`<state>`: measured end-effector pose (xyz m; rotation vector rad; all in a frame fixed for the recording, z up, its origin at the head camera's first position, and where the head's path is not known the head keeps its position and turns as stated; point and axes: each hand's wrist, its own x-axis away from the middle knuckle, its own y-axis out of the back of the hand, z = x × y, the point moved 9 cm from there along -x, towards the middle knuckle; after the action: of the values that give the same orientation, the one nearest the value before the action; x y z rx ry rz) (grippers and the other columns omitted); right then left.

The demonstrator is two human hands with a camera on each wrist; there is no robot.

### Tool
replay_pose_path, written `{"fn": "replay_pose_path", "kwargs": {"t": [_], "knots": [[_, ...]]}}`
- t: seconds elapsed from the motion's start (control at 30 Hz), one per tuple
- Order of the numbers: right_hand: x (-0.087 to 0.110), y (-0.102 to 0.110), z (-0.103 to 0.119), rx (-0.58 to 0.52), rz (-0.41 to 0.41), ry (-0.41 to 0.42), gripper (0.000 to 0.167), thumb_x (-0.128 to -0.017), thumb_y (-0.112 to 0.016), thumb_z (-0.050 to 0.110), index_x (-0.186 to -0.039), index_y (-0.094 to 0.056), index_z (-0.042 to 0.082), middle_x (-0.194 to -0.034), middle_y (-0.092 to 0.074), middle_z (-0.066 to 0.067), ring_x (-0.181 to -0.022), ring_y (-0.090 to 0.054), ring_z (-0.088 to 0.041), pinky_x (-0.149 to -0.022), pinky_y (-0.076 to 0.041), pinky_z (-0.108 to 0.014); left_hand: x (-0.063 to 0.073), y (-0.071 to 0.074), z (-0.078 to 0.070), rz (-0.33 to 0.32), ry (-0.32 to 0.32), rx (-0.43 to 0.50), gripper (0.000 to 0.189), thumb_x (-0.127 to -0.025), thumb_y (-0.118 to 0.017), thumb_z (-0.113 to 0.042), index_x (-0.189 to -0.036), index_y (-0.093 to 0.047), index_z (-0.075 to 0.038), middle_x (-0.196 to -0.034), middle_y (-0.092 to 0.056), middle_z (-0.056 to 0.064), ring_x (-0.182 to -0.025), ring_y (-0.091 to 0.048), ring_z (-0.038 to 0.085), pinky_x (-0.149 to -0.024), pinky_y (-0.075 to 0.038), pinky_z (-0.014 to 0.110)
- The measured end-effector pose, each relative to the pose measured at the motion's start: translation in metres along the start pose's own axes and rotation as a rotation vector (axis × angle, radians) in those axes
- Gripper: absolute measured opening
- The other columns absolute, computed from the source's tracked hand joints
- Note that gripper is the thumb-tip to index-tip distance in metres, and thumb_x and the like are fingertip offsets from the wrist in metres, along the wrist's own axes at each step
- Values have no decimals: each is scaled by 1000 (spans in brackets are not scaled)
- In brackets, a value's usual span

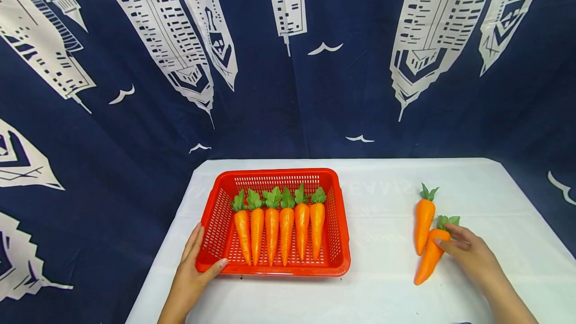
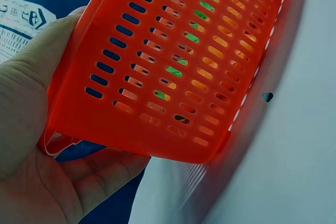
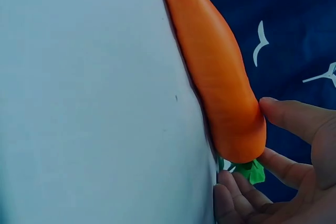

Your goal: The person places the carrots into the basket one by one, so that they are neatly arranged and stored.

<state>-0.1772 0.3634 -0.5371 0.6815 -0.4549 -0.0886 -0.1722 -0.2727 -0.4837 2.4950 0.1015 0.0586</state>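
My left hand (image 1: 191, 269) holds the red plastic basket (image 1: 344, 234) at its front left corner, thumb on the front rim and fingers along the left side. The basket's slotted wall (image 2: 152, 66) fills much of the left wrist view. A row of several toy carrots (image 1: 287, 234) with green leaves lies inside. On the right, my right hand (image 1: 472, 254) grips the thick end of an orange carrot (image 1: 429, 259) lying on the table. In the right wrist view the thumb touches the side of this carrot (image 3: 215, 66), and the other fingers are around its leafy end.
Just behind the gripped carrot lies another carrot (image 1: 424, 221), close beside it. Both are on a white-covered table (image 1: 378, 274). A dark blue cloth (image 1: 279, 114) with white building and bird prints hangs behind the table.
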Motion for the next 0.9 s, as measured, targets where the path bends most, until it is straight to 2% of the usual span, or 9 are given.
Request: {"fn": "replay_pose_path", "kwargs": {"t": [0.3,0.7,0.9], "knots": [[-1,-4,5,52,-5,44,89,-98,-54,60,-156,-27,-2,-147,-37,-40,-124,-51,-53,-87,-54,-54,0,0,1,4,7,1,105,-84,-82,-42,-163,-16,-27,-171,-11,-3,-153,-19,32,-119,-25,67],[-2,-8,1,51,-13,5,94,-94,-59,62,-157,-25,1,-144,-37,-41,-119,-52,-51,-81,-56,-49,0,0,0,-2,-1,-11,105,-84,-82,-43,-163,-15,-28,-171,-11,-3,-152,-21,32,-118,-28,66],[0,-4,0,51,-23,-12,95,-94,-60,61,-158,-23,1,-145,-38,-40,-122,-47,-55,-87,-53,-58,0,0,1,-2,1,-6,105,-84,-81,-44,-163,-16,-28,-171,-12,-4,-152,-21,31,-117,-28,67]]}}
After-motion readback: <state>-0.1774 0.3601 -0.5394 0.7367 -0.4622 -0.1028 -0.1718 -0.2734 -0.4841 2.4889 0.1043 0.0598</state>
